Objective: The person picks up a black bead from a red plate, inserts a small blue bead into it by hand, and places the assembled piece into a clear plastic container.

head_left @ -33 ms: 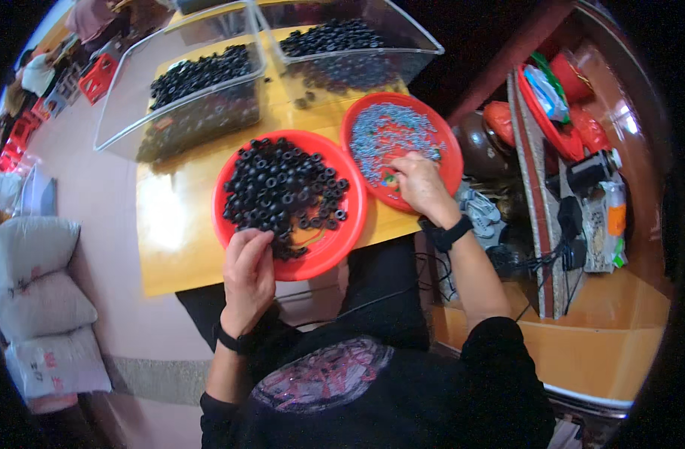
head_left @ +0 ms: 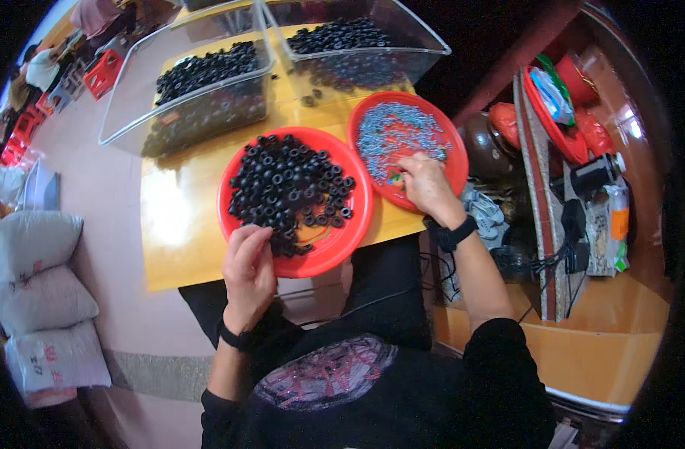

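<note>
A red round tray (head_left: pixel 363 224) holds a heap of small black ring-shaped pieces (head_left: pixel 271 179). My left hand (head_left: pixel 250 269) is at its near-left rim, thumb and fingertips pinched together beside the pieces; whatever is between them is hidden. Overlapping on the right, a second red tray (head_left: pixel 459 168) carries many thin, silvery-blue metal pins (head_left: pixel 395 131). My right hand (head_left: pixel 430 187) reaches over its near part with fingers bent and closed at the tips, touching or just above the pins. What those fingertips grip is too small to make out.
Two clear plastic bins (head_left: pixel 185 123) (head_left: pixel 425 52) with more black pieces stand at the far side of the yellow tabletop (head_left: pixel 196 258). White sacks (head_left: pixel 47 299) are stacked at left. A shelf (head_left: pixel 541 224) with cables and bags is at right. People sit at far left.
The whole view has shifted slightly, with trays and bins a little farther right in the picture. Both hands keep nearly the same pinched poses at their trays.
</note>
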A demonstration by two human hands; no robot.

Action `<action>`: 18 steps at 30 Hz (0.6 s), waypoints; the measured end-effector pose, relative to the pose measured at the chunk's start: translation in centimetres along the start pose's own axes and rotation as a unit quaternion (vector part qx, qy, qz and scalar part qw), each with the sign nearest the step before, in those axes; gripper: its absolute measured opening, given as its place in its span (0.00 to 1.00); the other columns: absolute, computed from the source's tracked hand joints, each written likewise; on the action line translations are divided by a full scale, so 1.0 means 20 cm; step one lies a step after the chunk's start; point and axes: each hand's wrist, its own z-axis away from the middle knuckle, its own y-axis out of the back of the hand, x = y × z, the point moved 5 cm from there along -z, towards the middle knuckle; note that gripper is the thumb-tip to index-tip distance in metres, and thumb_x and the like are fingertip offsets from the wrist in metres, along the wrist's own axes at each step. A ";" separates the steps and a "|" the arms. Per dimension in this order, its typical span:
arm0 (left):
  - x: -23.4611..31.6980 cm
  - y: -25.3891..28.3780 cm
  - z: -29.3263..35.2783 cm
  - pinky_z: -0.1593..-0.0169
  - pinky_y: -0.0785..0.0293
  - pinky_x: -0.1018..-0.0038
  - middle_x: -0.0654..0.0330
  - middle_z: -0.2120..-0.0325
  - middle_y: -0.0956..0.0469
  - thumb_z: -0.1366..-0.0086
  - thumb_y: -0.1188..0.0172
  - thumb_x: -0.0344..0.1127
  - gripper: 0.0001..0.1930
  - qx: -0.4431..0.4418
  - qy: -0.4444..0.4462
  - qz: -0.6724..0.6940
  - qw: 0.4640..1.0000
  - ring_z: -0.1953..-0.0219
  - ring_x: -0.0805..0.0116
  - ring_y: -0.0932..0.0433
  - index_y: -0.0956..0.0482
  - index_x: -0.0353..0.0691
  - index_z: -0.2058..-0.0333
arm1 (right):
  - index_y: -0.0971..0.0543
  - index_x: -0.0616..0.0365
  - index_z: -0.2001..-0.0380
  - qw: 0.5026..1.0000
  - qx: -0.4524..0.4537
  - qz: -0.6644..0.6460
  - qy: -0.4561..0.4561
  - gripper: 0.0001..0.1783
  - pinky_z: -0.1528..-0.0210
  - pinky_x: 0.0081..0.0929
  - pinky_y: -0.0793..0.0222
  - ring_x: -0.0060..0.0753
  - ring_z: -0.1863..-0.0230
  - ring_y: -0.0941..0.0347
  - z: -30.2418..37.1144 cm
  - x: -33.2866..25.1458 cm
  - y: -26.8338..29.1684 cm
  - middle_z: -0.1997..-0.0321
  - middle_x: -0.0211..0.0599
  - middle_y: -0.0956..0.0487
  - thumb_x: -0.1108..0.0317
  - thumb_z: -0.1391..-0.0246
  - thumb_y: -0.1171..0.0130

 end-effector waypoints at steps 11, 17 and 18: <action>-0.01 0.06 0.02 0.62 0.33 0.72 0.53 0.68 0.30 0.53 0.44 0.17 0.14 0.056 -0.038 -0.157 0.985 0.65 0.61 0.30 0.26 0.34 0.65 | 0.26 0.64 0.73 0.984 0.065 -0.150 -0.070 0.05 0.69 0.34 0.34 0.43 0.72 0.29 0.10 -0.10 0.15 0.74 0.47 0.27 0.78 0.56 0.50; 0.00 -0.03 -0.05 0.64 0.37 0.65 0.55 0.71 0.31 0.57 0.41 0.23 0.10 0.030 -0.045 -0.238 0.970 0.68 0.56 0.33 0.26 0.36 0.72 | 0.25 0.64 0.73 0.954 0.050 -0.286 -0.066 0.04 0.73 0.21 0.37 0.27 0.76 0.32 0.21 -0.32 0.19 0.76 0.37 0.28 0.79 0.57 0.45; 0.00 -0.04 -0.06 0.64 0.37 0.65 0.55 0.71 0.31 0.57 0.41 0.23 0.10 0.029 -0.046 -0.237 0.970 0.68 0.56 0.33 0.26 0.36 0.72 | 0.25 0.63 0.73 0.955 0.065 -0.287 -0.027 0.04 0.74 0.21 0.37 0.26 0.76 0.32 0.22 -0.34 0.18 0.76 0.37 0.28 0.79 0.57 0.45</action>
